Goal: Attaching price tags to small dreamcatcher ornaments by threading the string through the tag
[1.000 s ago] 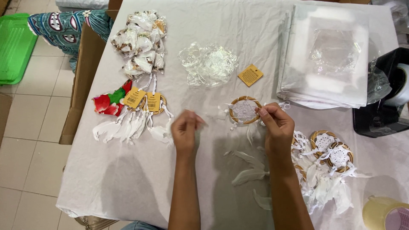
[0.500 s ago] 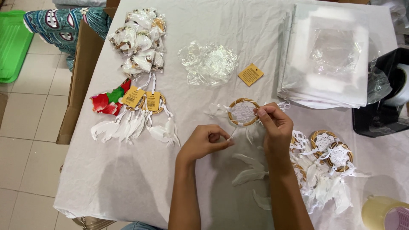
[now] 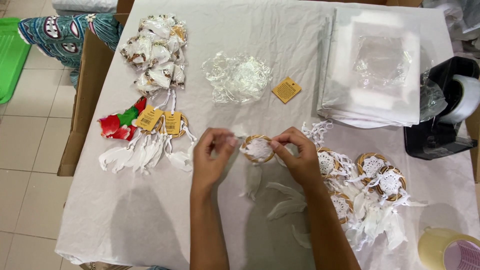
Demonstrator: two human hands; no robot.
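Observation:
A small dreamcatcher (image 3: 257, 148), a wooden ring with white webbing and white feathers hanging below, is held just above the white tablecloth (image 3: 150, 215). My right hand (image 3: 296, 156) pinches the ring's right edge. My left hand (image 3: 212, 152) is at its left side, fingertips pinched on a white strand or feather there. A pile of similar white dreamcatchers (image 3: 372, 187) lies just right of my right hand.
Tagged dreamcatchers (image 3: 155, 135) and a red-green item (image 3: 119, 123) lie left; bagged ones (image 3: 155, 50) behind them. Crumpled clear plastic (image 3: 237, 77), a yellow tag (image 3: 286, 89), stacked white bags (image 3: 375, 75), a black tape dispenser (image 3: 440, 120), a tape roll (image 3: 445, 247), a cardboard box (image 3: 85, 100).
My left hand moved right from beside the tagged pile to the dreamcatcher's left edge and pinched a white strand. My right hand kept its hold on the ring.

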